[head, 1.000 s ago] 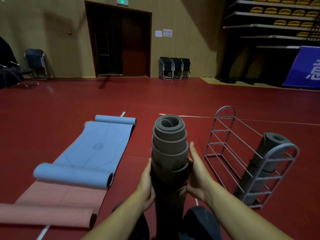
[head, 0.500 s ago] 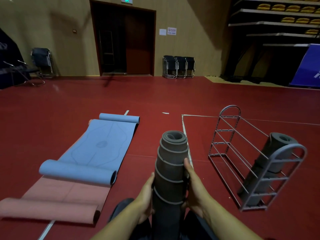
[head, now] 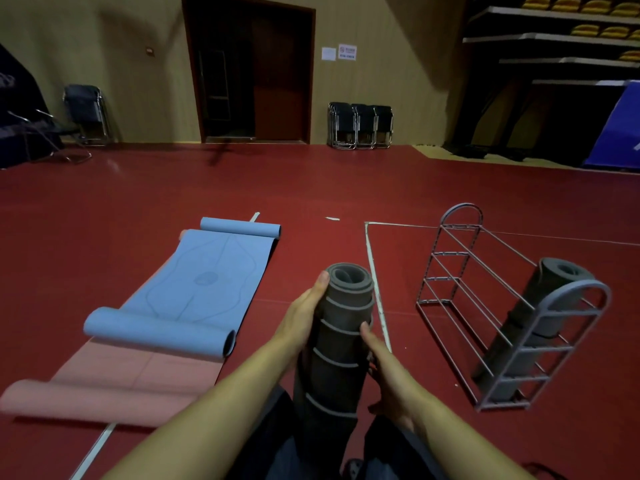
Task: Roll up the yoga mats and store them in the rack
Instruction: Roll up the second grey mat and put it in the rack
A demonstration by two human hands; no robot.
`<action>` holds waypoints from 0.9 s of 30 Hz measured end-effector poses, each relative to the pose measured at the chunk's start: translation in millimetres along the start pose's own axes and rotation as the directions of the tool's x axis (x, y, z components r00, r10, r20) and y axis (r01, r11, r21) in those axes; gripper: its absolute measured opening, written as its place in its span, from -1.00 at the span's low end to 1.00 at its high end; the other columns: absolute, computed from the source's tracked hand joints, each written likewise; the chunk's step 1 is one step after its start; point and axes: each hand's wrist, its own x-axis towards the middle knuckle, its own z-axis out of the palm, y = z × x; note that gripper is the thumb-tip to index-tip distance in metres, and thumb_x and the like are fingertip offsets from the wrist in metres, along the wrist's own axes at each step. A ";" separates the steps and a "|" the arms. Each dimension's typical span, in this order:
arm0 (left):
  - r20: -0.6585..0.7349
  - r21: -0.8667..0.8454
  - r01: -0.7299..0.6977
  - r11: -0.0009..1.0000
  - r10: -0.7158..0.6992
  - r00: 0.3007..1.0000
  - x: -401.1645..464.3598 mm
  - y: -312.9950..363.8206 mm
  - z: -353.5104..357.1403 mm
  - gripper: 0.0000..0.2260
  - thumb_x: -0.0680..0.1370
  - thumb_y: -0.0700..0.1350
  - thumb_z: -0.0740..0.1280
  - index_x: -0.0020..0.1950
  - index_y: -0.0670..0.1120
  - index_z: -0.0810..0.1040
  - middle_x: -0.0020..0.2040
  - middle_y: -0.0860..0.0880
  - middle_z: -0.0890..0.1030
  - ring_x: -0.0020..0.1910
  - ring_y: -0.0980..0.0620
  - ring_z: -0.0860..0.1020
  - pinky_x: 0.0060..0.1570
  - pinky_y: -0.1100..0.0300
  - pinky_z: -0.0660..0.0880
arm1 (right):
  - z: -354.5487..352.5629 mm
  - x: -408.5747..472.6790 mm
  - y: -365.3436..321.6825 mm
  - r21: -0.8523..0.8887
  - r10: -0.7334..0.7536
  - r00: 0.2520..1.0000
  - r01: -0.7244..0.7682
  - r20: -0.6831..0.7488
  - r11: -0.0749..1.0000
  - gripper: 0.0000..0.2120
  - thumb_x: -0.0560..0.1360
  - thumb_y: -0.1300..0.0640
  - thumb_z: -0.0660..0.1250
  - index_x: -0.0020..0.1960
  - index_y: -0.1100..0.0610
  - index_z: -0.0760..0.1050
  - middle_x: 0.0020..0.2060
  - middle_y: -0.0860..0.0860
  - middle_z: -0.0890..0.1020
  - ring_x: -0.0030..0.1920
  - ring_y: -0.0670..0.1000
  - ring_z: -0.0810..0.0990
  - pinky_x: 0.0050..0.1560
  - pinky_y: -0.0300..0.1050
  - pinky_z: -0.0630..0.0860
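Two hands clasp the upright grey roll: left hand at 10 o'clock, right hand at 4; rack at 3.

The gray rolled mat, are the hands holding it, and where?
Yes. Both hands hold the rolled gray mat upright by its sides: left hand near the top, right hand lower, around the middle.

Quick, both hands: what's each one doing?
Left hand: holds the rolled grey yoga mat near its top.
Right hand: grips the same mat lower down.
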 end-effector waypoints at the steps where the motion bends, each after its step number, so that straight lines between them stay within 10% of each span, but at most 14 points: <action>1: -0.005 0.006 -0.012 1.000 0.012 1.000 0.8 -4.3 -3.0 -0.33 0.43 0.49 0.29 0.32 0.06 0.66 0.22 0.08 0.70 0.25 0.10 0.64 0.39 0.02 0.47 | -0.9 2.6 2.0 -0.009 -0.011 1.000 0.011 -0.001 1.000 -0.03 0.22 -0.62 0.37 0.55 -0.38 0.18 0.42 -0.28 0.34 0.57 0.06 0.22 0.34 0.53 0.16; 7: -0.082 0.117 0.037 0.992 -0.028 0.996 2.0 -36.9 -8.0 -0.46 0.42 0.38 0.43 0.21 0.03 0.67 0.14 0.08 0.72 0.18 0.10 0.66 0.38 -0.06 0.48 | 3.0 11.4 16.2 -0.037 -0.095 0.996 0.095 0.002 0.995 -0.71 0.63 -0.18 0.26 0.35 -0.33 0.45 0.26 -0.26 0.60 0.21 -0.21 0.54 0.06 0.06 0.53; 12: -0.044 0.286 0.043 0.957 -0.032 0.999 9.5 -55.4 -9.7 -0.73 0.67 0.09 0.32 0.26 0.00 0.65 0.23 0.05 0.67 0.28 0.07 0.59 0.41 0.04 0.43 | 6.5 17.6 19.6 -0.134 -0.105 0.993 0.097 -0.051 0.986 -0.80 0.69 -0.08 0.19 0.26 -0.23 0.51 0.15 -0.24 0.62 0.10 -0.24 0.56 -0.06 -0.11 0.47; 16: 0.003 0.511 -0.044 0.859 0.049 0.999 11.2 -68.4 -5.6 -0.71 0.74 -0.14 0.17 0.40 -0.12 0.55 0.44 -0.03 0.47 0.47 0.05 0.40 0.48 0.20 0.24 | 2.7 37.5 34.4 -0.360 -0.209 0.977 0.182 -0.037 0.915 -0.40 0.61 -0.31 0.21 0.60 -0.18 0.24 0.55 -0.04 0.33 0.50 0.00 0.38 0.48 0.05 0.36; 19: -0.019 0.519 -0.049 0.853 0.069 0.997 8.6 -78.7 -15.5 -0.68 0.74 -0.17 0.16 0.50 -0.10 0.44 0.50 -0.04 0.39 0.47 0.11 0.35 0.40 0.35 0.20 | 3.4 35.4 39.9 -0.461 -0.251 0.968 0.219 -0.008 0.860 -0.37 0.69 -0.12 0.19 0.67 -0.06 0.04 0.57 -0.04 0.20 0.57 0.02 0.23 0.44 -0.16 0.20; 27: -0.091 0.367 0.115 0.923 -0.088 0.992 0.6 -97.6 -25.1 -0.55 0.70 0.14 0.22 0.56 0.03 0.37 0.49 0.00 0.46 0.43 0.05 0.45 0.47 0.07 0.35 | -2.7 48.8 37.5 -0.420 -0.174 0.984 0.141 -0.042 0.896 -0.34 0.67 -0.12 0.23 0.66 -0.16 0.00 0.62 0.07 0.16 0.58 0.11 0.24 0.53 0.04 0.22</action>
